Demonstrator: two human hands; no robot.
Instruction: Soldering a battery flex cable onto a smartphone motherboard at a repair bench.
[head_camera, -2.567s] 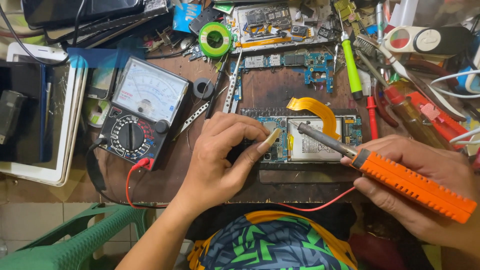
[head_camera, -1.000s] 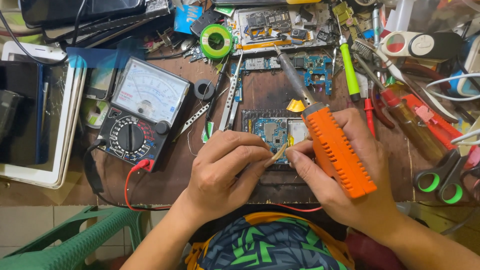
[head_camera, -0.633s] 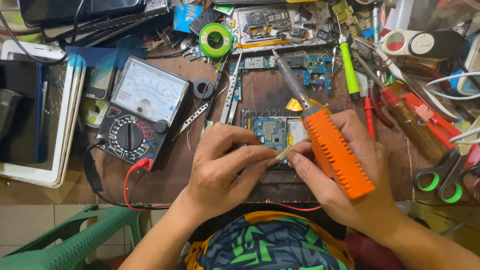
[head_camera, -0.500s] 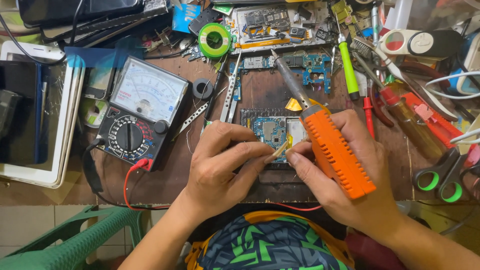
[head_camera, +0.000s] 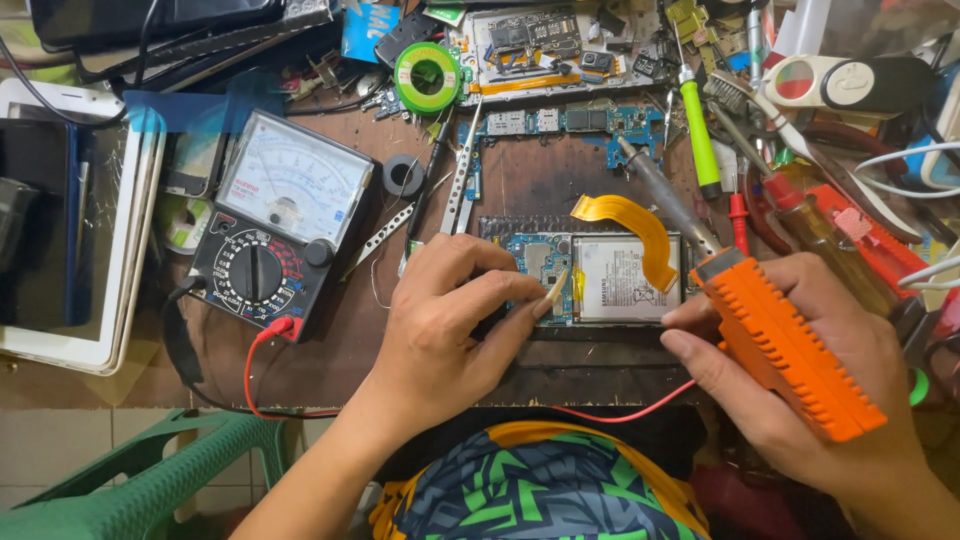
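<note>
An opened phone (head_camera: 612, 280) lies on the wooden bench, showing a white battery, a blue circuit board and a curled orange flex cable (head_camera: 632, 222). My left hand (head_camera: 448, 325) rests on its left end, and the fingers pinch something small and pale against the board; I cannot tell what it is. My right hand (head_camera: 800, 380) grips a soldering iron by its orange ribbed handle (head_camera: 785, 345). The iron's metal shaft (head_camera: 668, 195) points up and to the left, above the phone's right edge.
An analog multimeter (head_camera: 280, 222) with a red lead stands to the left. A green solder spool (head_camera: 426, 76), bare circuit boards (head_camera: 560, 122), tweezers, screwdrivers and pliers crowd the back and right. A white tablet (head_camera: 70, 230) lies far left, a green plastic chair (head_camera: 140, 480) below.
My right hand has swung the soldering iron away to the right, off the phone. The battery and orange flex cable now show. My left hand stays on the board.
</note>
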